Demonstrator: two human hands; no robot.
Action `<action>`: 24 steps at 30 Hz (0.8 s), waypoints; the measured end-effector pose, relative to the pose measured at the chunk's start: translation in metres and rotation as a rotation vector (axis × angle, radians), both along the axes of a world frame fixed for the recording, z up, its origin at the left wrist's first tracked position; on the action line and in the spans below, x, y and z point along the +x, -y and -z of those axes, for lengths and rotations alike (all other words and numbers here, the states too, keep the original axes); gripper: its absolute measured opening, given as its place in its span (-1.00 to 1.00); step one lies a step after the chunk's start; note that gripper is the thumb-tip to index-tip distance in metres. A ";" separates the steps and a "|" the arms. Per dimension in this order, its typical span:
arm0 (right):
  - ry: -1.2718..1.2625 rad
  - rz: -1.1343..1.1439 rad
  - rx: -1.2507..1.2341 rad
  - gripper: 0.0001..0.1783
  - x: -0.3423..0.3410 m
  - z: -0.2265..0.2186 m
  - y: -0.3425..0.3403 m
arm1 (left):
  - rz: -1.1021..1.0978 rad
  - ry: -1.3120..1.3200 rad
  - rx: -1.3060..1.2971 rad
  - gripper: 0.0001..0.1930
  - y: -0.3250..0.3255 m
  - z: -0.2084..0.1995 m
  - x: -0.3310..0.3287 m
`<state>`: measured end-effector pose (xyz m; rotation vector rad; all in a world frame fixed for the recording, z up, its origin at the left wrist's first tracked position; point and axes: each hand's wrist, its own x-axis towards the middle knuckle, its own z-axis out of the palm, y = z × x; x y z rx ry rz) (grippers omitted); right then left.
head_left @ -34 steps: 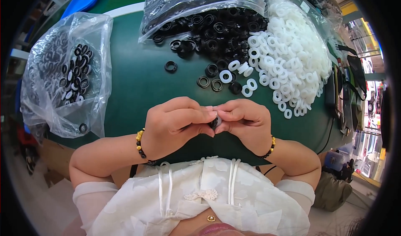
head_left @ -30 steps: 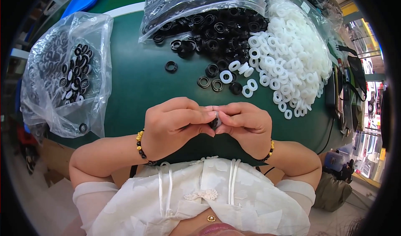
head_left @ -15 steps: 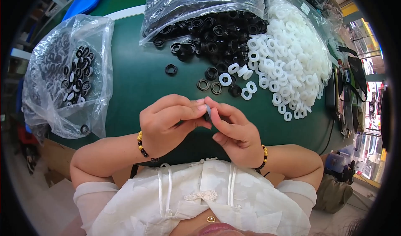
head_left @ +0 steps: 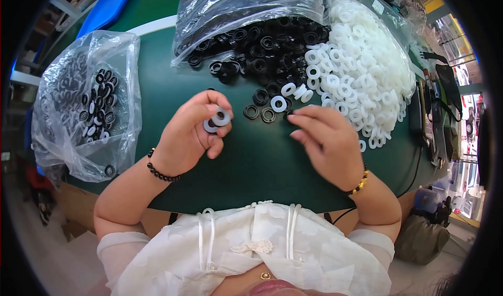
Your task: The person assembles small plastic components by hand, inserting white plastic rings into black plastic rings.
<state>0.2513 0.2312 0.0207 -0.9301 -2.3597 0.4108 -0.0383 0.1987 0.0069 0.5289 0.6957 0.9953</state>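
Note:
My left hand (head_left: 188, 131) pinches two white rings between thumb and fingers. The upper white ring (head_left: 221, 117) overlaps the lower white ring (head_left: 210, 126), which has dark material showing in its middle. To the right, my right hand (head_left: 331, 141) reaches over the table, thumb apart from the index finger. Its index fingertip touches or nearly touches a black ring (head_left: 287, 115), mostly hidden by the finger. Two dark rings lie close by, a left one (head_left: 251, 112) and a right one (head_left: 268, 115). A white ring (head_left: 279, 104) lies just beyond them.
Black rings (head_left: 262, 49) spill from a clear bag (head_left: 251, 2) at the back. A large pile of white rings (head_left: 367, 70) stands at the right. At the left, another clear bag (head_left: 120, 149) holds black and white rings. A blue tray (head_left: 107, 10) sits at the far left.
My hands have parted. The left moved left with the rings and turned to show them; the right moved right to the black ring. The view has shifted slightly.

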 end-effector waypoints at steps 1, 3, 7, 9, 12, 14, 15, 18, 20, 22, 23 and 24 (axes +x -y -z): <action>0.076 0.042 0.046 -0.66 0.008 0.000 -0.005 | -0.019 0.064 0.028 -0.76 -0.002 0.006 -0.005; 0.119 0.078 0.006 -0.66 0.013 -0.005 -0.008 | 0.009 -0.340 0.088 -0.77 -0.003 0.010 -0.006; 0.142 0.121 -0.170 -0.68 0.018 0.003 -0.012 | -0.112 -1.339 0.875 -0.75 -0.004 0.007 0.027; 0.150 0.126 -0.180 -0.68 0.017 0.000 -0.012 | -0.169 -1.490 1.097 -0.69 -0.007 0.015 0.033; 0.148 0.110 -0.188 -0.68 0.016 -0.005 -0.013 | -0.119 -1.584 1.139 -0.68 -0.008 0.016 0.036; 0.142 0.101 -0.183 -0.69 0.015 -0.005 -0.013 | -0.119 -1.545 1.119 -0.71 -0.009 0.018 0.034; 0.168 0.093 -0.149 -0.70 0.015 -0.002 -0.013 | -0.119 -1.543 1.124 -0.71 -0.009 0.018 0.033; 0.189 0.100 -0.103 -0.73 0.012 0.000 -0.010 | -0.137 -1.413 1.077 -0.72 -0.005 0.013 0.031; 0.182 0.119 -0.093 -0.75 0.011 -0.001 -0.010 | 0.027 -1.269 0.806 -0.72 0.003 -0.005 0.025; -0.049 0.043 -0.250 -0.77 0.011 -0.002 -0.015 | 0.031 -1.086 0.623 -0.71 0.008 -0.017 0.025; -0.046 0.043 -0.249 -0.77 0.011 -0.001 -0.014 | 0.036 -0.901 0.438 -0.70 0.010 -0.019 0.025; -0.230 0.024 -0.418 -0.80 0.012 0.002 -0.013 | 0.034 -0.898 0.438 -0.70 0.012 -0.017 0.027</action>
